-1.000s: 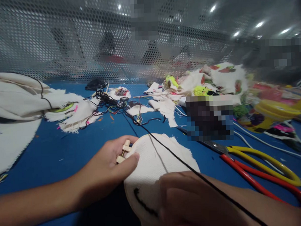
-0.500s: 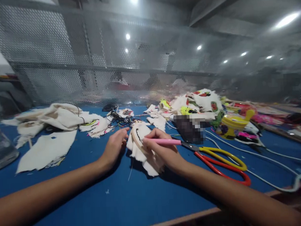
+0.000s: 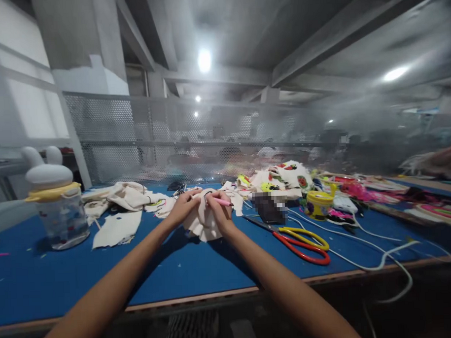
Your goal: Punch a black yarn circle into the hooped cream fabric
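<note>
Blue table (image 3: 199, 273): wooden front edge near the person, bare stretch between it and the hands. Cloth hoop (image 3: 202, 220), cream, frayed, black stitching, mid-table. Left hand (image 3: 183, 206): fingers closed on the hoop's left side. Right hand (image 3: 218, 212): fingers pinched on pink tool (image 3: 222, 201). Scissors (image 3: 302, 241) lie just right; jar (image 3: 59, 214) far left. Since half a second ago, the view has pulled back; grips unchanged.

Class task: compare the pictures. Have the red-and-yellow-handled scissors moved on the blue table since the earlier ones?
No. The red-and-yellow-handled scissors lie on the blue table as before, blades toward the blurred dark object, beside the white cable. Only the camera pulled back.
</note>
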The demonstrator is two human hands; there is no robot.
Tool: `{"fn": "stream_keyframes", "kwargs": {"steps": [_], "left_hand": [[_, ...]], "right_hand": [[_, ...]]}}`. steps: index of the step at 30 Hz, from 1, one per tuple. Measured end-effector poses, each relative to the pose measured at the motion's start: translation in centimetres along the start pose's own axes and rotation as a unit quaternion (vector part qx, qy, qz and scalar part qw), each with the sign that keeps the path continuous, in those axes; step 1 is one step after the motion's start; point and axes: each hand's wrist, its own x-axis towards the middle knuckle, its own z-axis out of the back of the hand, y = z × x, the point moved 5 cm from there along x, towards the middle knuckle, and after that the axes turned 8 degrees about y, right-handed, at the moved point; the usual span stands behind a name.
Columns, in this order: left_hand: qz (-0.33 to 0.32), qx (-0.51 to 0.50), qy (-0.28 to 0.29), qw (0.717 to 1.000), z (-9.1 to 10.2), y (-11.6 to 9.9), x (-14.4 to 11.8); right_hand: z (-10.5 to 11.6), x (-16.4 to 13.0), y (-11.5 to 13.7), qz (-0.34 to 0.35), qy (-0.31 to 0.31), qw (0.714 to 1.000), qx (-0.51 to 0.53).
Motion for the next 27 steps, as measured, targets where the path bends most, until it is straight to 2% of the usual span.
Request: {"fn": "stream_keyframes", "kwargs": {"steps": [3,6,13,21,27], "left_hand": [[-0.001,-0.01,0.03,0.999,0.2,1.4,-0.3],[-0.012,-0.027,0.051,0.998,0.3,2.0,-1.1],[0.023,-0.063,0.054,0.996,1.2,2.5,-1.7],[0.024,-0.043,0.08,0.996,1.7,3.5,-1.5],[0.044,-0.036,0.067,0.996,1.8,4.4,-1.4]], "right_hand": [[-0.1,-0.1,-0.4,0.053,0.062,0.994,-0.076],[-0.5,-0.6,-0.4,0.081,0.091,0.984,-0.132],[-1.3,-1.8,-0.4,0.09,0.073,0.98,-0.164],[-1.0,-2.2,-0.4,0.09,0.047,0.98,-0.171],[-1.0,-2.1,-0.8,0.071,0.05,0.983,-0.159]]}}
